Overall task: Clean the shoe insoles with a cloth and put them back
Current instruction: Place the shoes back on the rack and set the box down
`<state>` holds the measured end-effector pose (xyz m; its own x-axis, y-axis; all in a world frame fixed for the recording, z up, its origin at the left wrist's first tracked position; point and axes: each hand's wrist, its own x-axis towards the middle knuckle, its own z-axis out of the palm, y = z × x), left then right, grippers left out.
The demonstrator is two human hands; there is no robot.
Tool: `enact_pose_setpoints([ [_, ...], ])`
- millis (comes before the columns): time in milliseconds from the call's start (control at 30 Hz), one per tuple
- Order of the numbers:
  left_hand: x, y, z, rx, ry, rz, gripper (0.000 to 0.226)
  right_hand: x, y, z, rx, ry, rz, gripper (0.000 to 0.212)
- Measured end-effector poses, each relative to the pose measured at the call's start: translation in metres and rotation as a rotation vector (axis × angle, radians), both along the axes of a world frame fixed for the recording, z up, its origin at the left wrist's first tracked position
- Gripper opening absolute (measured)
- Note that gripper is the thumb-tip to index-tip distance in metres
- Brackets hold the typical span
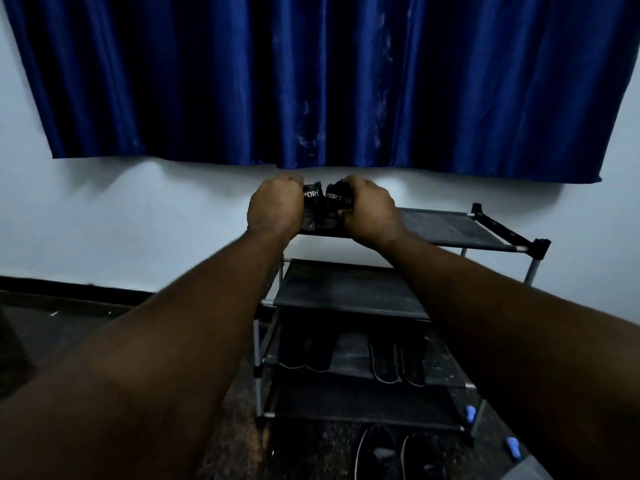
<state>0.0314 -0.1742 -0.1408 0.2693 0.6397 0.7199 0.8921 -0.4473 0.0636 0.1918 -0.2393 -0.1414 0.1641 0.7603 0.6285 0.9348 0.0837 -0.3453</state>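
Forearms [173, 358]: both of yours reach from the bottom corners toward the top of the rack.
Wall [104, 220]: pale, behind the rack; a blue curtain [173, 81] hangs above it.
Left hand [275, 206]: your fingers are curled over the left shoe, gripping it.
Left shoe [311, 199]: black, pale lettering on the heel, on the top shelf, touching its partner.
Right shoe [337, 200]: black, same lettering, just beside the left one.
Right hand [369, 211]: your fingers are wrapped round the right shoe, the thumb at its near side.
Insoles [382, 363]: dark, pale-edged, lying flat on the third shelf down, well below both of your hands; more dark sole shapes lie to their left, too dim to tell apart.
Floor shoes [377, 452]: a dark pair on the floor in front of the rack.
Shoe rack [450, 233]: black fabric shelves on metal tubes, set against the wall.
Blue items [512, 446]: small, on the floor right of the rack; what they are cannot be told.
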Motion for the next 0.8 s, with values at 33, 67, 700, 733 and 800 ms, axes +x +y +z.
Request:
enact_pose_setpoints([
  [33,-0.001,-0.004,0.001,-0.027,-0.021,-0.02,0.054,-0.003,-0.004,0.0,-0.015,-0.001,0.005,0.058],
  [67,-0.002,-0.01,0.003,-0.053,-0.036,-0.036,0.065,-0.005,-0.008,0.001,-0.032,-0.008,0.006,0.064],
  [700,0.051,-0.185,-0.122,-0.307,0.134,-0.375,0.03,0.013,-0.189,-0.11,-0.307,-0.027,-0.078,0.029],
  [733,0.053,-0.193,-0.139,-0.329,0.142,-0.39,0.028,0.013,-0.2,-0.125,-0.338,-0.017,-0.082,0.024],
  [800,0.058,-0.212,-0.178,-0.401,0.185,-0.403,0.019,0.017,-0.222,-0.165,-0.403,0.004,-0.091,0.021],
])
